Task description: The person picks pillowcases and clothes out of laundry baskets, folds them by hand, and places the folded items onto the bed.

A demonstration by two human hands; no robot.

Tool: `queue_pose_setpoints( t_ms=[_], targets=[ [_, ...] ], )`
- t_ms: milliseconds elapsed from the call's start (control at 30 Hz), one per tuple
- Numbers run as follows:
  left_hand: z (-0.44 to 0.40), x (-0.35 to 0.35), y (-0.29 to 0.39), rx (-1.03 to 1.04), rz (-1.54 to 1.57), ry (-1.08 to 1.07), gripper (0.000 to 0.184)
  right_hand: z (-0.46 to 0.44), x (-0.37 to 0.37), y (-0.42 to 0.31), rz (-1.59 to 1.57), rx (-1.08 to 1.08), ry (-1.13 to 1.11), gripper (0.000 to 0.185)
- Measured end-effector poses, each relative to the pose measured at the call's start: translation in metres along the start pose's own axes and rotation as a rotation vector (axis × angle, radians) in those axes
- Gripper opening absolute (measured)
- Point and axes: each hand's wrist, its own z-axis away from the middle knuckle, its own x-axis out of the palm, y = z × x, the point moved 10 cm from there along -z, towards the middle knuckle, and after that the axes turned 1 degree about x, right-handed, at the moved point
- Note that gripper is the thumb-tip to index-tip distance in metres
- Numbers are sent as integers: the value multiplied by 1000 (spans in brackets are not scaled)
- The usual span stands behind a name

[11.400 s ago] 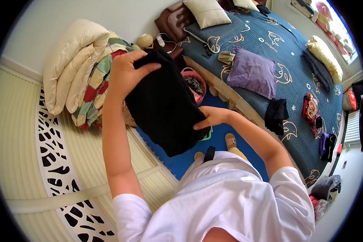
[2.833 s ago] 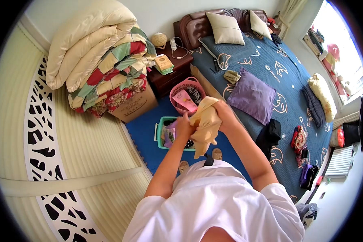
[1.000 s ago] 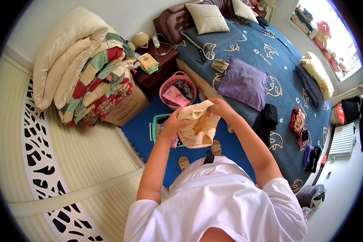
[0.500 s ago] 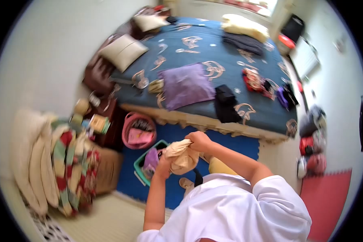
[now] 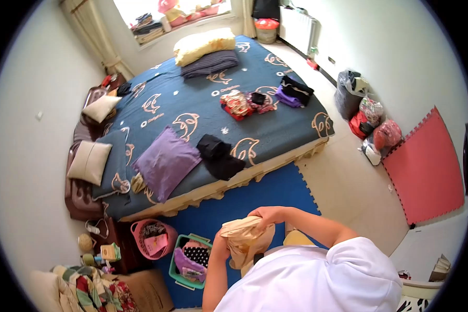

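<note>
A beige piece of cloth (image 5: 248, 240), perhaps a garment, hangs bunched in front of my body. My left hand (image 5: 222, 245) is closed on its left edge, with most of the fingers hidden by the fabric. My right hand (image 5: 268, 214) grips the upper right part, fingers wrapped round it. Below and left of my left hand, a green bin (image 5: 173, 269) stands on the blue mat (image 5: 213, 210). Purple clothing (image 5: 187, 266) and black polka-dot cloth (image 5: 196, 255) lie inside it.
Left of the bin stands a pink basket (image 5: 134, 234) with items in it. The bed (image 5: 166, 112) ahead bears a purple pillow (image 5: 167, 163), black clothes (image 5: 219, 157) and several garment piles. Stuffed bags (image 5: 387, 134) and a red mat (image 5: 426, 171) are on the right.
My view has turned to the right, bringing more of the bed's far side and window into sight. Both hands still hold the beige cloth, which now hangs more spread out.
</note>
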Motion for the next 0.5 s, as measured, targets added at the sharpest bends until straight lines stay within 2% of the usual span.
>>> queue_pose_setpoints(
  t_ms=[33,67,133,167,200,267,300,333,400,433,467,500],
  targets=[
    [-16,19,-15,-17,6,-112,33,19,-24,3,123,-19,55,37],
    [-34,40,-29,-35,-7,-119,33,37,-48,7,108,-25,71,37],
    [-61,92,-62,-75,-51,-193,36,84,-114,33,290,102,387,30],
    [-77,116,-81,-140,-113,-244,41,106,-143,21,448,-107,547,23],
    [-89,140,-97,-172,-143,-284,43,126,-170,48,292,-8,540,22],
    [-112,187,-121,-253,-127,-300,47,162,-190,62,-454,-137,432,22],
    [-121,220,-128,-272,-64,-360,45,182,-200,55,-568,-180,425,23],
    [-132,245,-133,-290,-79,-309,45,199,-211,49,-673,-226,416,24],
    [-154,296,-139,-326,-93,-488,46,220,-240,58,-743,-299,379,26],
    [-160,327,-136,-310,-90,-668,47,236,-264,57,-621,-342,458,28],
    [-176,342,-139,-293,-100,-646,47,250,-287,56,-498,-381,531,32],
    [-189,363,-139,-276,-112,-624,48,273,-322,62,-409,-442,723,37]
  ],
)
